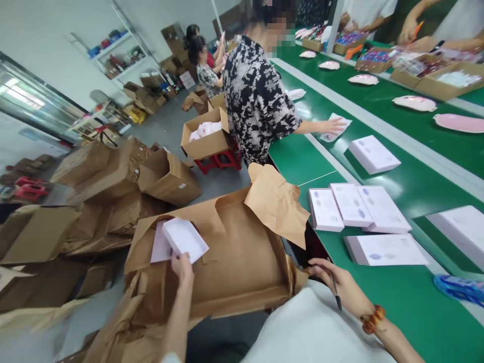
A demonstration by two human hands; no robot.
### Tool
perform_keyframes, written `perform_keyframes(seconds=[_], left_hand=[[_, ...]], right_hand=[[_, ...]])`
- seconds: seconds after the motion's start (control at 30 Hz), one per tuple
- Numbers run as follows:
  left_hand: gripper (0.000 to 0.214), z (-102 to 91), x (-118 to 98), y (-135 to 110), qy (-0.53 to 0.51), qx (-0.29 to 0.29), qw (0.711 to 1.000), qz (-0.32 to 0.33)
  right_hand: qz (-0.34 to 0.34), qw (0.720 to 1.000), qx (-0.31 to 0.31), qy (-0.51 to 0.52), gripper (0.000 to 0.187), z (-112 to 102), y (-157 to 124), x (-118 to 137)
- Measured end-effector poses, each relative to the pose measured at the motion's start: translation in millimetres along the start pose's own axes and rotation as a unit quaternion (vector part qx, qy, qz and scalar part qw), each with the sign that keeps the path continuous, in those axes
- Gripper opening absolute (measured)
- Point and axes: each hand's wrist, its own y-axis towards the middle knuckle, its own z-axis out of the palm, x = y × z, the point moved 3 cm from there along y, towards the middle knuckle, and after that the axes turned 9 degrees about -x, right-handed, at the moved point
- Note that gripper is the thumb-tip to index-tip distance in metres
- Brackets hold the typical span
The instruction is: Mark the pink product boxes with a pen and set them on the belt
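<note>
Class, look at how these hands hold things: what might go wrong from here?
The left hand seems to hold the open white box only near one end, so it might slip into the brown carton below.
The dark pen-like tool in the right hand appears close to the white shirt and may mark it.

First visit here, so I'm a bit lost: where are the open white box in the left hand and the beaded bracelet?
Open white box (pixel 188 240): head view, on its inside bottom.
Beaded bracelet (pixel 372 319): head view, on the middle of its visible beads.
</note>
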Motion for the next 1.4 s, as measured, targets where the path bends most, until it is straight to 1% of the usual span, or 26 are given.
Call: perform_keyframes(seconds=[0.07,0.1,0.13,0.17,0.2,0.27,0.3,0.33,0.37,0.43,0.5,0.57,0.63,0.7,0.73,0.83,0.9,1.03,1.07,1.2,1.33,1.4], left_hand=[[0.043,-6.6,6,-43,-0.020,-0.026,0.999,-0.033],[0.050,-8.3,6,-68,-0.035,-0.033,0.998,-0.041],[0.061,-8.1,2,-96,-0.069,-0.028,0.997,-0.036],[0.072,-6.2,-4,-124,-0.158,-0.015,0.987,-0.038],[0.078,-2.1,-14,-152,-0.234,0.019,0.971,-0.051],[0.080,10.0,-42,-203,-0.323,0.149,0.928,-0.109],[0.080,14.6,-58,-224,-0.349,0.216,0.902,-0.132],[0.081,17.3,-76,-242,-0.373,0.280,0.874,-0.136],[0.081,17.7,-93,-256,-0.390,0.337,0.847,-0.127],[0.088,14.1,-120,-272,-0.396,0.434,0.805,-0.077],[0.092,9.6,-136,-276,-0.367,0.500,0.785,-0.024],[0.086,8.6,-143,-273,-0.341,0.542,0.768,-0.002],[0.080,11.2,-148,-268,-0.345,0.572,0.744,-0.012],[0.083,14.6,-155,-265,-0.363,0.599,0.713,-0.024],[0.086,15.7,-160,-264,-0.367,0.607,0.704,-0.028],[0.086,15.8,-174,-264,-0.359,0.621,0.695,-0.036],[0.089,14.3,-181,-265,-0.358,0.624,0.693,-0.048],[0.107,13.9,-185,-269,-0.370,0.652,0.660,-0.053],[0.108,14.8,-184,-269,-0.369,0.654,0.659,-0.048],[0.105,19.4,-181,-269,-0.367,0.643,0.672,-0.013],[0.106,22.5,-186,-269,-0.384,0.645,0.661,0.009],[0.107,24.2,-189,-267,-0.384,0.645,0.661,0.018]], right_hand=[[-0.035,0.999,0.039,0.014,0.060,12,-1,30],[-0.053,0.997,0.059,0.021,0.057,17,-2,44],[-0.070,0.994,0.078,0.028,0.056,22,-4,57],[-0.086,0.991,0.097,0.037,0.056,25,-6,70],[-0.100,0.987,0.114,0.048,0.058,26,-7,80],[-0.117,0.981,0.131,0.082,0.065,22,-10,96],[-0.119,0.980,0.124,0.099,0.069,16,-10,101],[-0.113,0.981,0.107,0.113,0.072,8,-10,104],[-0.103,0.984,0.084,0.122,0.074,-4,-11,105],[-0.076,0.989,0.049,0.121,0.076,-29,-15,103],[-0.054,0.991,0.049,0.115,0.076,-53,-23,99],[-0.045,0.991,0.059,0.114,0.076,-73,-35,95],[-0.041,0.991,0.056,0.111,0.075,-86,-44,92],[-0.036,0.993,0.030,0.110,0.070,-94,-50,89],[-0.032,0.993,0.010,0.111,0.066,-97,-51,88],[-0.029,0.991,-0.034,0.129,0.061,-103,-55,86],[-0.040,0.989,-0.037,0.139,0.063,-106,-57,86],[-0.045,0.989,-0.059,0.131,0.063,-113,-61,83],[-0.045,0.989,-0.062,0.124,0.061,-113,-62,81],[-0.070,0.991,-0.069,0.095,0.057,-111,-65,75],[-0.096,0.992,-0.068,0.043,0.054,-108,-71,74],[-0.110,0.992,-0.061,0.013,0.051,-109,-73,78]])
